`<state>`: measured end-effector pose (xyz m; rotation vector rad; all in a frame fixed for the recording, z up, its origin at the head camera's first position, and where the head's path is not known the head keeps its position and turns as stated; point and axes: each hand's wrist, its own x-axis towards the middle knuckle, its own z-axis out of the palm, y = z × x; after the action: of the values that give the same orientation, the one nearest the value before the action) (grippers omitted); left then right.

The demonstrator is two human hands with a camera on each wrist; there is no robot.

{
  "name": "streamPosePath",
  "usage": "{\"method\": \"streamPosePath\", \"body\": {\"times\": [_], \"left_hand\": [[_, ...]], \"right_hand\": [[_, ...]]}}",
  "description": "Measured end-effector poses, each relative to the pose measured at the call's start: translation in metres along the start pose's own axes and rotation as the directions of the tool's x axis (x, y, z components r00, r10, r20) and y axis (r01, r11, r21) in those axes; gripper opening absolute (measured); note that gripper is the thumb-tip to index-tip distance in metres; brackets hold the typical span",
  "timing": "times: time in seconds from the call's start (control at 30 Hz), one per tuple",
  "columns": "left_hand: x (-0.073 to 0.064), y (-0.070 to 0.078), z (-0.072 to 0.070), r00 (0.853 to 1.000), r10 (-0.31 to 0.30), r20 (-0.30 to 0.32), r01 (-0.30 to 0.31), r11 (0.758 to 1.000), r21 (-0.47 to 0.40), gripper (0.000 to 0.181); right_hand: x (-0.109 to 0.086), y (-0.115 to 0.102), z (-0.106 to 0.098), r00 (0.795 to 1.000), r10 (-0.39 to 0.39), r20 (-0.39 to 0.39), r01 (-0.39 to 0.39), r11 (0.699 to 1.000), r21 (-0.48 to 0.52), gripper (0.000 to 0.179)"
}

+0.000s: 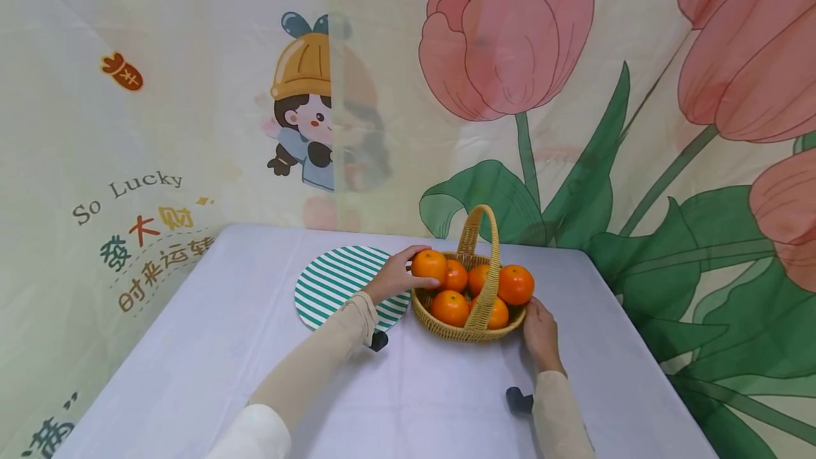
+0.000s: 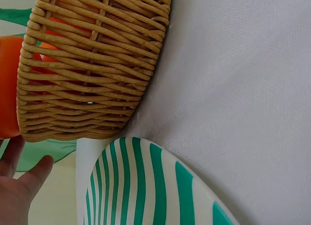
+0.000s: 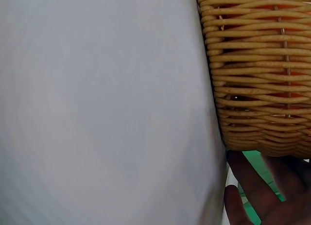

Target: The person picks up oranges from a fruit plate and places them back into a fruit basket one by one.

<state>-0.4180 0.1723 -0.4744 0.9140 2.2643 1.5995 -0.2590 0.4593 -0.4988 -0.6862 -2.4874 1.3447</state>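
Note:
A woven basket (image 1: 446, 330) with an arched handle (image 1: 489, 222) stands on the white-covered table, holding several oranges (image 1: 450, 308). My left hand (image 1: 394, 278) grips an orange (image 1: 430, 268) at the basket's left rim, fingers over its far side and thumb at its front. In the left wrist view, part of that orange (image 2: 8, 89) shows beside the basket wall. At the basket's right side is my right hand (image 1: 542, 335), its fingers (image 3: 255, 186) extended against the wicker, as the right wrist view shows. Another orange (image 1: 516, 284) sits high near the right rim.
A round green-and-white striped mat (image 1: 338, 282) lies just left of the basket, partly under my left forearm. The white tablecloth (image 1: 408, 402) spreads toward me. A printed curtain (image 1: 382, 91) hangs behind the table.

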Motion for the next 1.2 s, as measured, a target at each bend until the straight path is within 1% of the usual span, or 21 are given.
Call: {"method": "streamPosePath", "body": {"times": [0.07, 0.2, 0.33, 0.4, 0.5, 0.63, 0.77, 0.93, 1.1, 1.2], "left_hand": [[-0.001, 0.0, 0.0, 1.0, 0.001, -0.002, -0.001, 1.0, 0.003, 0.079], [-0.002, 0.001, 0.0, 1.0, 0.024, -0.002, -0.024, 1.0, 0.014, 0.079], [-0.003, 0.002, -0.002, 0.999, 0.037, 0.004, -0.037, 0.999, 0.013, 0.079], [-0.004, 0.002, -0.002, 0.999, 0.031, 0.01, -0.031, 0.999, 0.01, 0.08], [-0.005, 0.0, -0.001, 1.0, 0.011, 0.015, -0.012, 0.999, 0.039, 0.081], [-0.008, -0.001, 0.001, 1.0, 0.002, 0.015, -0.003, 0.997, 0.081, 0.083], [-0.011, -0.001, 0.002, 1.0, 0.008, 0.012, -0.009, 0.996, 0.093, 0.084], [-0.011, -0.004, 0.003, 1.0, 0.0, 0.013, -0.001, 0.994, 0.106, 0.082], [-0.012, 0.0, 0.003, 1.0, -0.006, 0.018, 0.004, 0.995, 0.104, 0.082], [-0.014, 0.002, 0.002, 1.0, 0.009, 0.016, -0.011, 0.995, 0.095, 0.083]], "right_hand": [[-0.001, 0.0, 0.001, 1.0, -0.003, -0.008, 0.003, 1.0, 0.005, 0.063], [-0.002, -0.003, 0.001, 1.0, -0.01, -0.01, 0.01, 0.999, 0.032, 0.063], [-0.002, -0.004, 0.002, 0.999, -0.032, -0.01, 0.033, 0.998, 0.049, 0.059], [-0.002, -0.004, 0.002, 0.999, -0.049, -0.016, 0.049, 0.997, 0.052, 0.057], [-0.003, -0.004, 0.002, 0.998, -0.058, -0.016, 0.059, 0.997, 0.059, 0.055], [-0.004, -0.004, 0.003, 0.998, -0.058, -0.019, 0.059, 0.996, 0.063, 0.055], [-0.004, -0.003, 0.003, 0.998, -0.057, -0.015, 0.058, 0.996, 0.061, 0.055], [-0.005, -0.002, 0.003, 0.999, -0.05, -0.005, 0.05, 0.997, 0.051, 0.056], [-0.006, -0.002, 0.002, 0.999, -0.049, -0.014, 0.049, 0.998, 0.04, 0.056], [-0.006, -0.003, 0.002, 0.999, -0.046, -0.021, 0.047, 0.998, 0.042, 0.055]]}}
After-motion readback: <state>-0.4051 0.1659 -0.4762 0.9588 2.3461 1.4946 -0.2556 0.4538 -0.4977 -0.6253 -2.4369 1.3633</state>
